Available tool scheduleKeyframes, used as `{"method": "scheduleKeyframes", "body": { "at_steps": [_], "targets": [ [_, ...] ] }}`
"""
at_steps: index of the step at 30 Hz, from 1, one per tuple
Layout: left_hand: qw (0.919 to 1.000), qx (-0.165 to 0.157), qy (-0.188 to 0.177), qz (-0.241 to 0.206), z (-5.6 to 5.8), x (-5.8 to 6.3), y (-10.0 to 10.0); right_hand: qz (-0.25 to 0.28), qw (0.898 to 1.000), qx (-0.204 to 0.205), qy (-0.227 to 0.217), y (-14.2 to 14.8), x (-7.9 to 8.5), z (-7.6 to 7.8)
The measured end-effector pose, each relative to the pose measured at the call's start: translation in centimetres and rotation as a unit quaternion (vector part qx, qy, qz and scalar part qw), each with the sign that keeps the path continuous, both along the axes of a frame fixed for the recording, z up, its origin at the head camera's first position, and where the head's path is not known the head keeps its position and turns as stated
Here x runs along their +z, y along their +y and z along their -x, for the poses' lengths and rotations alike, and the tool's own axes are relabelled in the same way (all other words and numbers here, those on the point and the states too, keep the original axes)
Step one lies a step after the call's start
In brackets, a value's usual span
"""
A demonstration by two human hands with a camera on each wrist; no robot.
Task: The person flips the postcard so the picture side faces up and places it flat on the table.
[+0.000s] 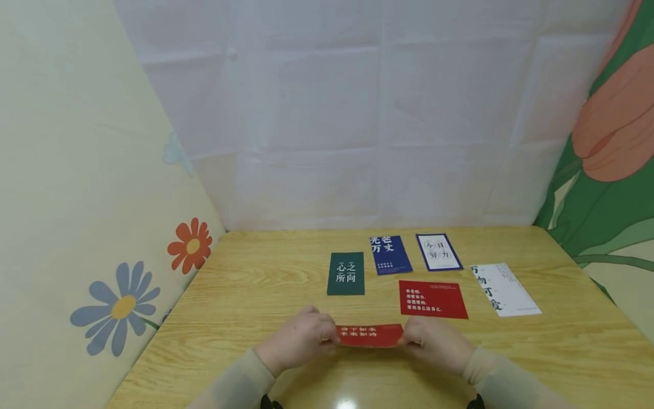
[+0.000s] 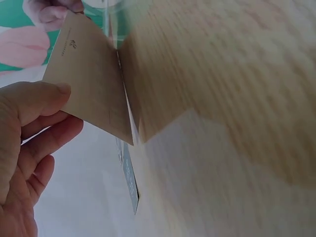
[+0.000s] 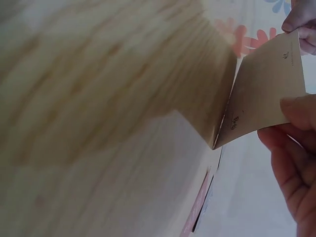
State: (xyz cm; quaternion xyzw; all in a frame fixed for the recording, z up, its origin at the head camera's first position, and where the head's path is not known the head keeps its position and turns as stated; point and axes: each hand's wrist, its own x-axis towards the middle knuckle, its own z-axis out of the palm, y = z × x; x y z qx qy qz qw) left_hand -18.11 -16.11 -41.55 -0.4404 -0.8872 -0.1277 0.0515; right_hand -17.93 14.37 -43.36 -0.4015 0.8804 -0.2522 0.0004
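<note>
My left hand (image 1: 306,336) and right hand (image 1: 438,343) pinch the two short ends of a red card (image 1: 371,336) with pale Chinese characters, close to the near side of the table. Its plain pale back (image 2: 91,81) shows in the left wrist view, with the thumb on that face and fingers behind. The card stands tilted, its lower long edge right at the wood. In the right wrist view the card's back (image 3: 264,84) bows slightly, with small dark print near its corners. Just beyond the hands, another red card (image 1: 433,299) lies flat.
Farther back lie a green card (image 1: 346,273), a blue card (image 1: 390,255), a blue-bordered white card (image 1: 439,251) and, to the right, a white card (image 1: 506,289). The wooden table (image 1: 245,284) meets a white cloth (image 1: 327,113) behind and flower-printed panels at both sides.
</note>
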Motion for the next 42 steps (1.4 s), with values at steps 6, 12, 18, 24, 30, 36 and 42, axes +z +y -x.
{"method": "scheduleKeyframes", "body": {
  "at_steps": [6,12,18,24,30,36,42],
  "targets": [
    [0.9997,-0.005,-0.002,0.024,0.2,-0.6,0.1,-0.018,1.0,0.003,-0.011,-0.1,-0.3,0.1],
    [0.9989,-0.015,-0.014,0.042,0.2,-1.0,0.3,-0.039,0.999,0.012,-0.027,-0.3,-0.5,0.2],
    [0.9969,-0.018,-0.05,0.058,0.3,-1.3,0.5,-0.063,0.997,0.032,-0.029,-0.3,-0.7,0.2],
    [0.9959,-0.033,-0.05,0.068,0.3,-1.7,0.6,-0.086,0.995,0.038,-0.028,-0.4,-0.9,0.3],
    [0.9929,-0.021,-0.08,0.086,0.3,-1.8,0.8,-0.126,0.99,0.049,-0.028,-0.9,-0.6,0.1],
    [0.99,-0.016,-0.107,0.091,0.4,-1.7,1.0,-0.162,0.985,0.056,-0.018,-1.2,-0.3,-0.1],
    [0.9849,-0.008,-0.149,0.088,0.3,-1.5,1.3,-0.164,0.984,0.06,-0.019,-1.0,-0.5,-0.1]
  ]
}}
